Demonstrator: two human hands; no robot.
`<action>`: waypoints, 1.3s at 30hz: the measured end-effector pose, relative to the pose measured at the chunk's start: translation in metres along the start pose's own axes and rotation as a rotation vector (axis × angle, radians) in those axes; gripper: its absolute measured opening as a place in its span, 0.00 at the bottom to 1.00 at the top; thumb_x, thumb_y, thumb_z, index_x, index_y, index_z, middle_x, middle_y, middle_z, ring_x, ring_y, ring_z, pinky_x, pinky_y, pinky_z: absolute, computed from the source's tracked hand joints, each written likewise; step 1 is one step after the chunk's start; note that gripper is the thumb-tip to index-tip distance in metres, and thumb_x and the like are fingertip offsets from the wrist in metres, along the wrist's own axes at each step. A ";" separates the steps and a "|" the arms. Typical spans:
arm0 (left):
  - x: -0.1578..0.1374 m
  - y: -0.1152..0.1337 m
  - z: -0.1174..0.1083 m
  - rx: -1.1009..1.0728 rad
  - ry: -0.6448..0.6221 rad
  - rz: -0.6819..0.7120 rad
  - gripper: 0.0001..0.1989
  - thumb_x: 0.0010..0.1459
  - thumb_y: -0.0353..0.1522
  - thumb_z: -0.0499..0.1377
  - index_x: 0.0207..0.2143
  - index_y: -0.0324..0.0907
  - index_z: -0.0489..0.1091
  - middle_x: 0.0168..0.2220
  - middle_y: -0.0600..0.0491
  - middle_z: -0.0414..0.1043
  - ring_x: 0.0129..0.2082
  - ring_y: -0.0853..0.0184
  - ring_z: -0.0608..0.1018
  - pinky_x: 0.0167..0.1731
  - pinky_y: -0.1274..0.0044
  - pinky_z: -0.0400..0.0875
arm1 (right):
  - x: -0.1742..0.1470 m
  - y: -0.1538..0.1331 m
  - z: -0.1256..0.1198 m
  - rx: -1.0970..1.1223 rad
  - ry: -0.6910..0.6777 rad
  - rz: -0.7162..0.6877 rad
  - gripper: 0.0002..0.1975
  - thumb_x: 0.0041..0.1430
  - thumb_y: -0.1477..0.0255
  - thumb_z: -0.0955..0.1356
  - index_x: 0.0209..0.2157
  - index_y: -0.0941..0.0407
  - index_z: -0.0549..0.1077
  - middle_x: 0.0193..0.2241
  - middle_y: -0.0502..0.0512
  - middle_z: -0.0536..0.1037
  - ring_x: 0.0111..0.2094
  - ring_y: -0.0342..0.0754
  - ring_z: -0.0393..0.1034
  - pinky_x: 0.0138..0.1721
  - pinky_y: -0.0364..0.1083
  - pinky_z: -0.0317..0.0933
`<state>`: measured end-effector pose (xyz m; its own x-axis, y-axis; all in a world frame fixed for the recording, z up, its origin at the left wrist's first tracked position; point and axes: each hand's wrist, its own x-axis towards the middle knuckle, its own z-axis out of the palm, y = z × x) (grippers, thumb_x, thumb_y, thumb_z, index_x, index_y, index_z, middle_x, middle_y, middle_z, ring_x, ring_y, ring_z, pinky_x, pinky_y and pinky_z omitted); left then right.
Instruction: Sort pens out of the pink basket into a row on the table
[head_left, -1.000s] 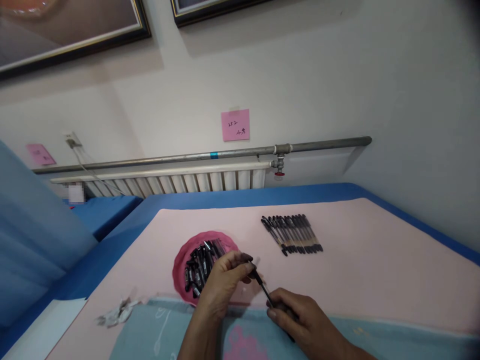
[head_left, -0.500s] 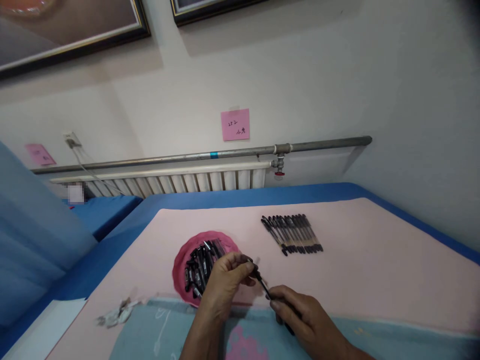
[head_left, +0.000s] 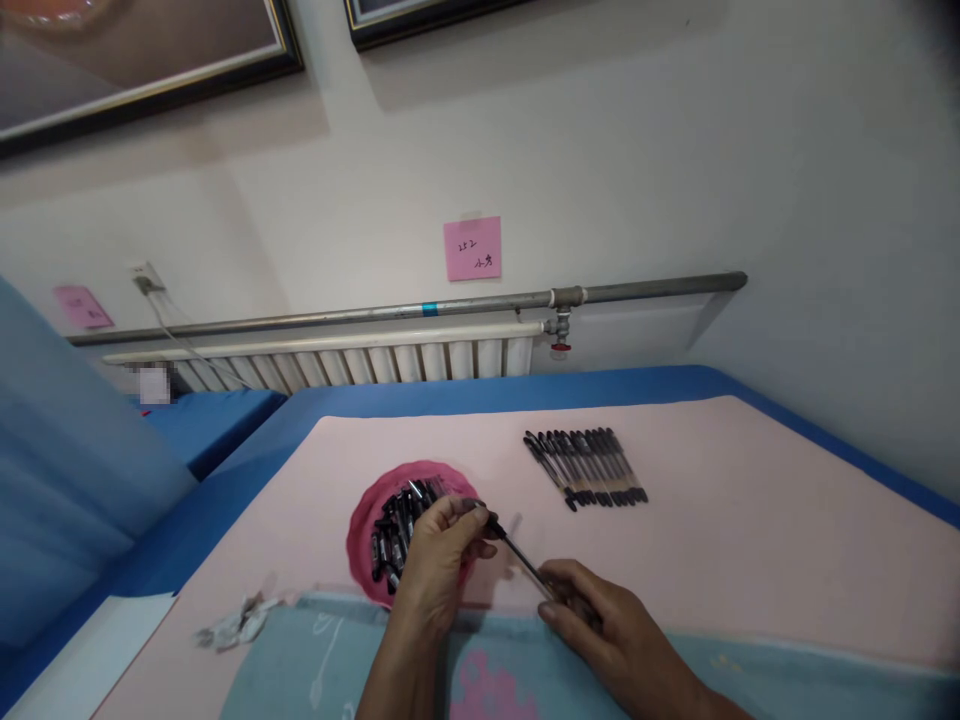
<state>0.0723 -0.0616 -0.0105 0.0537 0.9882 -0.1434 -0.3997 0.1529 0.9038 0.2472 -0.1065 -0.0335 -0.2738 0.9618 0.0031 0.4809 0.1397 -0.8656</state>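
A slim dark pen refill (head_left: 523,560) spans the gap between my two hands. At its upper end my left hand (head_left: 442,555) pinches a black piece of the pen between thumb and fingers. My right hand (head_left: 611,630) is wrapped round the pen's barrel, which my fingers mostly hide. Black pen parts (head_left: 397,535) fill a pink scalloped bowl (head_left: 360,560), partly covered by my left hand and wrist. Farther back, several black-capped clear pens (head_left: 589,468) lie side by side in a slanted row.
A pink sheet (head_left: 750,520) covers the blue-edged table. Blue-green patterned cloth (head_left: 300,660) runs along the near edge. Crumpled tissue (head_left: 236,625) and white paper (head_left: 97,650) lie at left. Behind stand a radiator (head_left: 405,362) and a pipe (head_left: 645,288); a blue curtain (head_left: 52,480) hangs at left.
My left hand has shifted slightly left and up, away from my right hand. A longer stretch of the refill now shows between them. The pen row is unchanged.
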 end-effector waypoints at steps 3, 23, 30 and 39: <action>0.002 0.000 -0.001 0.005 0.017 0.004 0.12 0.42 0.34 0.65 0.26 0.36 0.68 0.25 0.53 0.70 0.24 0.72 0.73 0.23 0.81 0.68 | 0.000 -0.002 0.000 -0.034 0.057 0.049 0.05 0.51 0.69 0.64 0.32 0.54 0.65 0.19 0.43 0.59 0.22 0.42 0.55 0.25 0.40 0.52; 0.003 0.000 -0.001 -0.026 0.077 -0.025 0.14 0.39 0.35 0.67 0.25 0.36 0.67 0.23 0.54 0.70 0.22 0.73 0.73 0.20 0.82 0.68 | 0.001 -0.003 -0.001 -0.090 0.098 0.010 0.05 0.52 0.68 0.63 0.31 0.54 0.67 0.20 0.45 0.64 0.23 0.43 0.60 0.26 0.41 0.56; 0.002 0.001 -0.001 -0.030 0.085 -0.036 0.15 0.38 0.35 0.67 0.25 0.36 0.67 0.23 0.54 0.70 0.22 0.73 0.73 0.20 0.82 0.68 | 0.000 -0.003 -0.001 -0.083 0.076 -0.067 0.09 0.57 0.66 0.59 0.31 0.54 0.68 0.24 0.49 0.69 0.26 0.44 0.63 0.30 0.42 0.58; 0.002 0.000 -0.001 -0.010 0.089 -0.027 0.14 0.39 0.35 0.66 0.25 0.36 0.67 0.23 0.54 0.70 0.22 0.73 0.73 0.20 0.82 0.68 | 0.000 -0.002 -0.002 -0.073 0.072 -0.078 0.10 0.58 0.67 0.58 0.32 0.54 0.68 0.25 0.49 0.70 0.27 0.45 0.64 0.31 0.42 0.59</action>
<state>0.0719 -0.0591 -0.0109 -0.0171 0.9790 -0.2030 -0.4085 0.1785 0.8952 0.2481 -0.1068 -0.0311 -0.2539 0.9613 0.1073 0.5205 0.2292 -0.8225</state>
